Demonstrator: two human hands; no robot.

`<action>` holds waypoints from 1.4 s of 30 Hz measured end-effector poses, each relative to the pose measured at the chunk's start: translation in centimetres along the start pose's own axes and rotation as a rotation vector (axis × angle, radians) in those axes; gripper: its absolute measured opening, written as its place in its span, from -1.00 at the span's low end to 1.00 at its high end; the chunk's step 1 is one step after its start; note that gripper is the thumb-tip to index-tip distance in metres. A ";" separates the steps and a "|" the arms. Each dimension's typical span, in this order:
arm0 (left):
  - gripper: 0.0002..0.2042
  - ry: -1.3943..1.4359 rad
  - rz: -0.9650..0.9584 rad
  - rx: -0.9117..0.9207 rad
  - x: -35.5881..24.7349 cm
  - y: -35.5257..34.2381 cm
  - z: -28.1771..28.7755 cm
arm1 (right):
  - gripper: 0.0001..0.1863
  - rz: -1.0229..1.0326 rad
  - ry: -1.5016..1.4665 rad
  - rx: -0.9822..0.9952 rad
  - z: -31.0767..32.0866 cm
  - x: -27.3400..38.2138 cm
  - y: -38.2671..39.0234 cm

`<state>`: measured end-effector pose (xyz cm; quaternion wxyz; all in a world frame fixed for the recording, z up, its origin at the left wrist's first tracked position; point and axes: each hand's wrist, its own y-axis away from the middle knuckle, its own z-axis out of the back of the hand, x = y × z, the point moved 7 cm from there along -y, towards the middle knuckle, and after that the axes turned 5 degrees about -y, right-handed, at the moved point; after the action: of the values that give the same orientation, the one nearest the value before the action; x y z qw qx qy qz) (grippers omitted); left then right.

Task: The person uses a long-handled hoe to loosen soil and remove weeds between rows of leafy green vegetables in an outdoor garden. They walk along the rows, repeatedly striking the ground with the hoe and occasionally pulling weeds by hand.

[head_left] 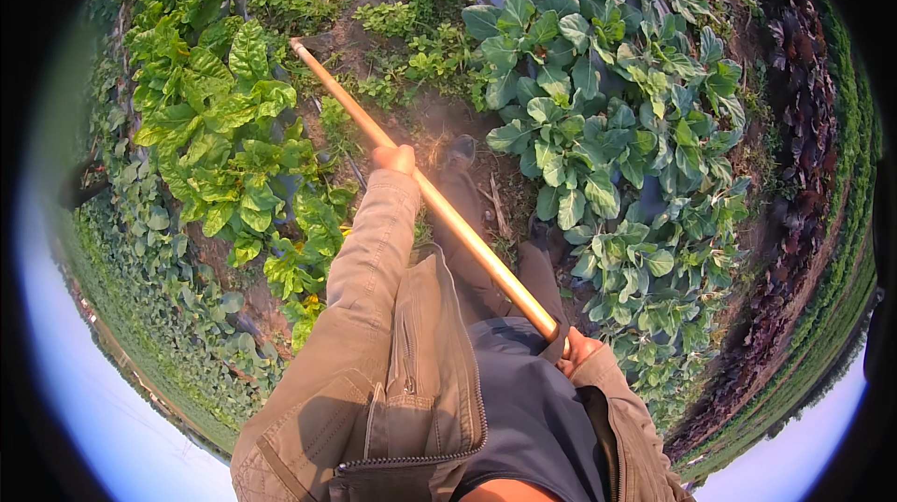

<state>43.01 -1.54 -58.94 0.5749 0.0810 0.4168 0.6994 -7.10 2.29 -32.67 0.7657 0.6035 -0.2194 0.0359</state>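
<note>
Wearing a brown jacket (pixel 318 399), unzipped over a dark shirt (pixel 523 390). At the hip, gripping the near end of a long wooden handle (pixel 476 248) with the right hand (pixel 581 351), in curled fingers partly hidden. Farther along, clasping the same handle with the left hand (pixel 396 160), in fingers closed round the shaft. Planting a dark shoe (pixel 460 151) on soil between leafy rows. Slanting away to upper left, tip near bright green plants (pixel 206 109). At right, facing blue-green broad-leaved plants (pixel 561 81); beyond, dark purple foliage (pixel 804 109).
</note>
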 end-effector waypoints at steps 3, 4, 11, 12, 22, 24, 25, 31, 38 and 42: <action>-0.54 -0.077 0.068 -0.042 5.5 6.2 -4.0 | -0.59 -0.184 0.225 0.072 -0.4 -7.6 3.2; -0.53 -0.096 0.115 -0.013 7.6 8.7 -5.8 | -0.59 -0.244 0.243 0.099 -0.7 -11.1 4.7; -0.59 -0.408 0.225 0.130 15.3 25.4 -9.3 | -0.56 -0.248 0.132 0.140 -3.2 -30.2 16.9; -0.59 -0.530 0.268 0.247 16.3 28.5 -10.2 | -0.55 -0.351 0.204 0.150 -3.0 -32.5 19.5; -0.51 -0.415 0.357 0.571 25.2 40.0 -11.2 | -0.48 -0.594 0.322 0.229 -0.3 -37.7 31.9; -0.45 -0.314 0.304 0.417 22.8 36.3 -9.8 | -0.46 -0.535 0.309 0.225 -1.3 -34.5 27.2; -0.44 -0.342 0.217 0.368 20.5 32.9 -8.2 | -0.46 -0.488 0.303 0.224 -1.9 -32.2 24.0; -0.63 0.047 -0.116 0.028 4.0 10.2 -1.1 | -0.45 -0.129 0.066 -0.067 -3.2 -11.3 6.9; -0.72 0.032 -0.096 0.173 8.3 6.5 -7.8 | -0.46 -0.287 0.036 -0.027 -6.1 -8.6 7.9; -0.47 -0.286 -0.064 0.212 13.7 17.0 -9.6 | -0.44 -0.444 0.098 0.106 -10.7 -19.9 15.2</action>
<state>20.36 5.86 -58.64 0.6385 0.2263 0.4047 0.6143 -26.76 20.58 -28.30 0.7318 0.6739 -0.0415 -0.0925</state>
